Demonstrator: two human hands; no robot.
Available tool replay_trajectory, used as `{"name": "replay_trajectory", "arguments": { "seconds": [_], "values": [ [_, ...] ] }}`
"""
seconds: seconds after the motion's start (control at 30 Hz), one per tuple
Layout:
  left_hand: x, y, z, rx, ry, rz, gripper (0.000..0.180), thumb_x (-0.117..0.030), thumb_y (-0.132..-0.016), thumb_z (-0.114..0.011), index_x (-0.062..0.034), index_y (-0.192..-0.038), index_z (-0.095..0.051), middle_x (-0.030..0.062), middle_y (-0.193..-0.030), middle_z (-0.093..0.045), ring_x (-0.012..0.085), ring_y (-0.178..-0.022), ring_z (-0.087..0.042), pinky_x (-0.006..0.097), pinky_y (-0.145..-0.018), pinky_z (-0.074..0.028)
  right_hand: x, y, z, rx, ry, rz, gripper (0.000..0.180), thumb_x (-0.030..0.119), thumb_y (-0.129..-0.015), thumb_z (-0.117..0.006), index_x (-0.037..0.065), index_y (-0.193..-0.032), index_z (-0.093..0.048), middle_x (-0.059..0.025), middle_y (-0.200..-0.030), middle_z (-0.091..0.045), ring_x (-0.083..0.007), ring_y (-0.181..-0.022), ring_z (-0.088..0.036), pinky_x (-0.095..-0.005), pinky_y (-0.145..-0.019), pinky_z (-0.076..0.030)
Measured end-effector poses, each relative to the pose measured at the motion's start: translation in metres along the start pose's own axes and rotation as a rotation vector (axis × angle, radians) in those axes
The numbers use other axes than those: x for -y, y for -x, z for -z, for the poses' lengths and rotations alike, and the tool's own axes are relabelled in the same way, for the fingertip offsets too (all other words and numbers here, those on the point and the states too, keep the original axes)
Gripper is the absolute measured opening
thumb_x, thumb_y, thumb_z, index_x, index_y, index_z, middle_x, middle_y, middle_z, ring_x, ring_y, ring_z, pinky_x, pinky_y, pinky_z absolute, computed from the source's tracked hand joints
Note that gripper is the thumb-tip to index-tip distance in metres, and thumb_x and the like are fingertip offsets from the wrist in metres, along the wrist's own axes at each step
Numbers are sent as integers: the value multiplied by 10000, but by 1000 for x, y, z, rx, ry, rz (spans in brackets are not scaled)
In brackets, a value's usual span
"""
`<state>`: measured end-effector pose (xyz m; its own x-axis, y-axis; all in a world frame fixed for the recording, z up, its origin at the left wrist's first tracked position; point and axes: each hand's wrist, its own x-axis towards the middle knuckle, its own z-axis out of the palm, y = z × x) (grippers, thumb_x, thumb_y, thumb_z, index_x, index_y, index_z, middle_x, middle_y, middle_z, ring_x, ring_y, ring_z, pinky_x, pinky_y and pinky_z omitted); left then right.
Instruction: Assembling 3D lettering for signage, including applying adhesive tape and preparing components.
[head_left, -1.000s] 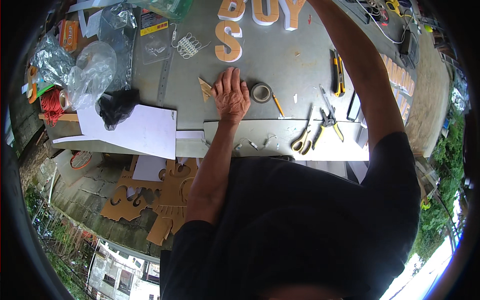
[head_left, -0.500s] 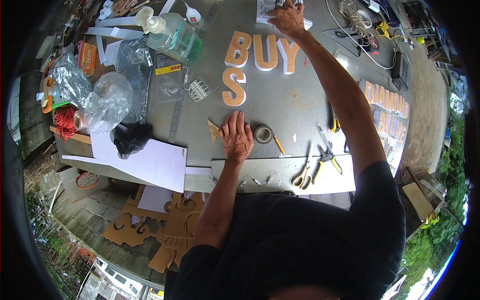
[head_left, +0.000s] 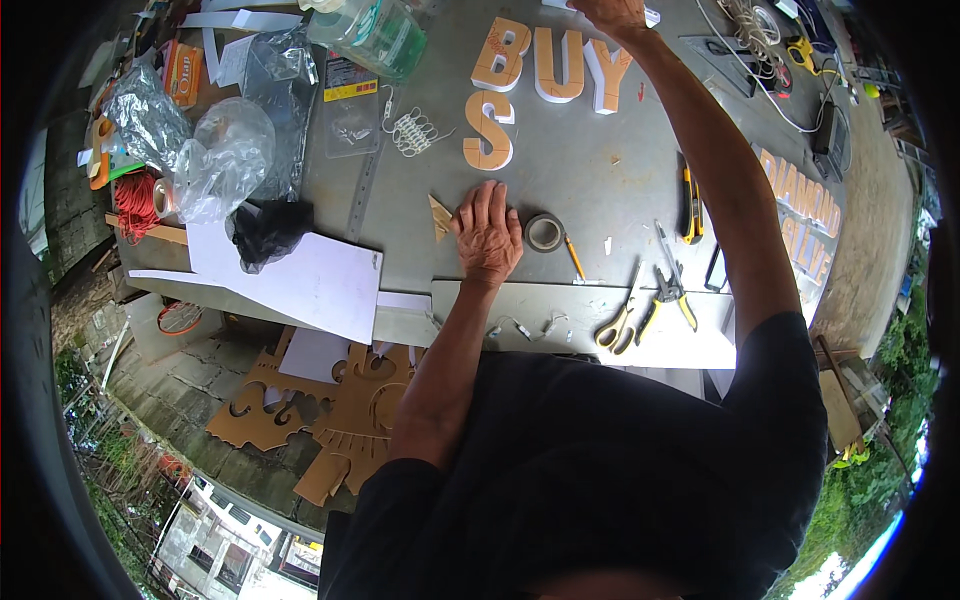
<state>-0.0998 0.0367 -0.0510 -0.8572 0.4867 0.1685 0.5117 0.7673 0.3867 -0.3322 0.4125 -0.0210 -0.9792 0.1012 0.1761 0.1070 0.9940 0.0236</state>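
Observation:
My left hand rests palm down on the grey metal table, fingers stretched out. It lies between a small brown triangular scrap and a roll of dark tape. My right arm reaches to the far side, where my right hand is over a white piece at the upper edge of the view. Its fingers are mostly cut off, so their grip is hidden. Between the hands stand several letter-shaped pieces with tan faces and white sides, among them an S-shaped one nearest my left hand.
A pencil, utility knife, scissors and wire strippers lie at the near right. More letter pieces sit at the right edge. Plastic bags, a green-liquid bottle and a white sheet occupy the left.
The view has shifted, so the table's things appear higher and slightly further right. My right hand has partly left the upper edge. My left hand stays resting on the table.

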Motion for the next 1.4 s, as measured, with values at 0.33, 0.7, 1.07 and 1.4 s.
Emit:
{"name": "replay_trajectory", "arguments": {
  "seconds": [0.33, 0.7, 1.07, 1.4],
  "values": [
    [-6, -5, -7, 17, 19, -5, 461, -256, -943, -584, -130, -1382, -523, 52, -1441, -476, 291, -1336, -425, 486, -1080, -323, -20, 3, 7, -58, 14, 85, 417, 400, -814, -735, 189, -1173, -739, -57, -1285, -677, -306, -1310, -495, -665, -1077, -311],
    [1, -5, -3, 19, -51, 0, 479, -249, -929, -605, -143, -1384, -503, 35, -1430, -461, 277, -1343, -402, 484, -1084, -308, 18, 105, 96, -555, -337, 67, 224, 147, -932, -685, 42, -1130, -699, -166, -1166, -674, -405, -1070, -610, -505, -987, -460],
    [-1, -2, -3, -30, -4, -14, 475, -260, -939, -605, -133, -1386, -507, 50, -1436, -471, 289, -1343, -418, 476, -1076, -328, 178, 377, 80, -283, -712, -619, 213, 55, -981, -601, 39, -1186, -654, -160, -1051, -659, -342, -905, -654, -419, -790, -525],
    [11, -12, 16, -155, 381, 11, 824, -204, -777, -828, -49, -1448, -376, 177, -1431, -426, 387, -1326, -400, 544, -1093, -340, 195, 399, 50, -324, -512, -581, 309, 97, -1009, -530, 50, -1312, -572, -182, -1230, -570, -390, -1114, -535, -476, -992, -442]
  ]
}}
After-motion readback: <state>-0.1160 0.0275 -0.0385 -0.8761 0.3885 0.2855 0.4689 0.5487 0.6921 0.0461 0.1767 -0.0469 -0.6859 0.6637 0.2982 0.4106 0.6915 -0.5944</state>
